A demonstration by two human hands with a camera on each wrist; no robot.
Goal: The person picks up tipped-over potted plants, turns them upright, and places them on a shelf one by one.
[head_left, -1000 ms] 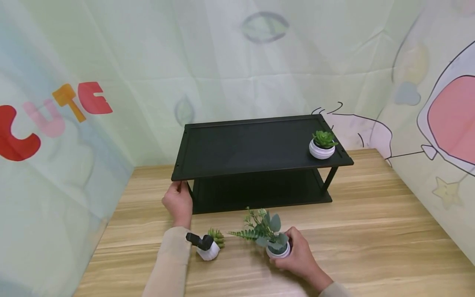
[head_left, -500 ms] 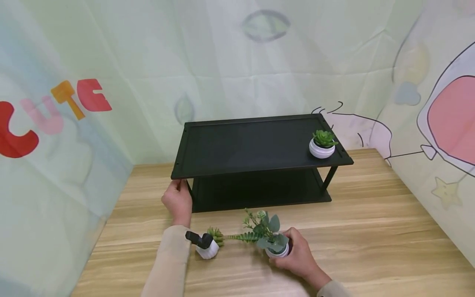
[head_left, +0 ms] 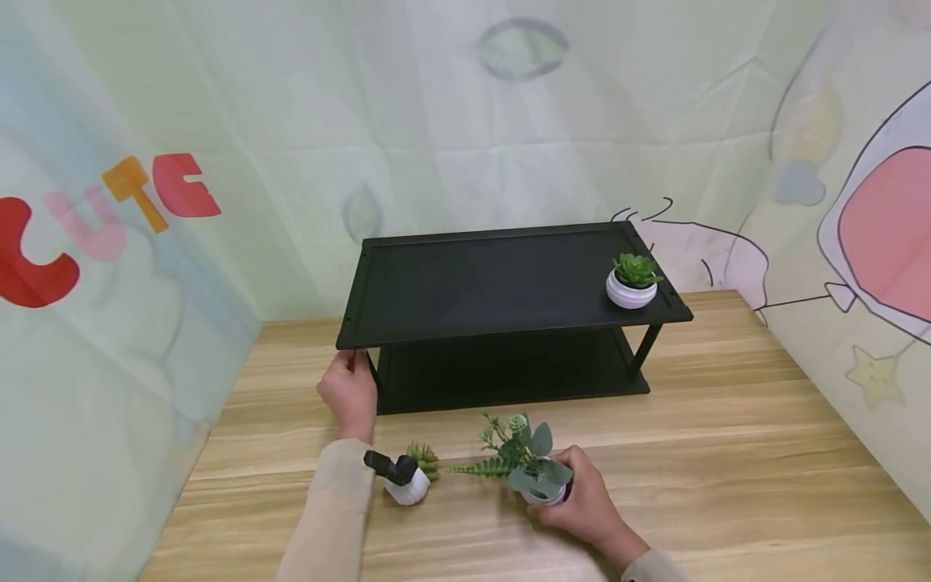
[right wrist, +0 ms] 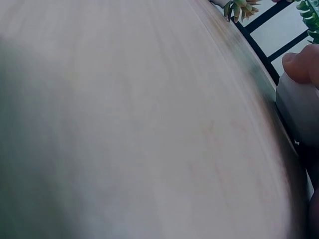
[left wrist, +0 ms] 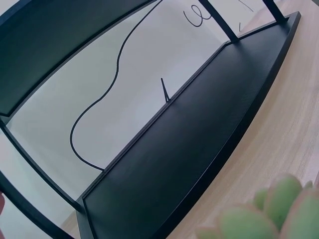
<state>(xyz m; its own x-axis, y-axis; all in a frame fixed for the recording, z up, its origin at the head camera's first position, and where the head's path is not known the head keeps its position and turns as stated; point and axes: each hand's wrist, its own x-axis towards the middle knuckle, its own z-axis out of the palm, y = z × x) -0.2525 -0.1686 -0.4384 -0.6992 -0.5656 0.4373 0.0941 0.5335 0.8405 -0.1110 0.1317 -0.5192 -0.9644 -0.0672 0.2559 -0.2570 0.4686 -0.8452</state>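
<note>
My left hand [head_left: 349, 396] grips the front left leg of a black two-tier shelf [head_left: 487, 283], just under its top board. In the left wrist view the lower board [left wrist: 169, 154] fills the middle, and most of this hand is out of sight. My right hand [head_left: 585, 501] holds a white pot [head_left: 547, 495] by its right side, low over the table. Out of the pot spread fern fronds and round grey-green leaves [head_left: 534, 461], leaning left. A small pointed succulent [head_left: 424, 461] in a ribbed white pot [head_left: 409, 491] stands beside my left forearm, partly hidden by a black wrist camera.
Another green succulent in a round white pot [head_left: 631, 293] sits at the right end of the shelf's top board. The wooden table [head_left: 727, 453] runs up to printed cloth walls [head_left: 451, 162] at the back and both sides.
The plant in my right hand has tilted slightly, so its leaves cover more of the pot's rim. My left hand keeps its grip on the shelf leg.
</note>
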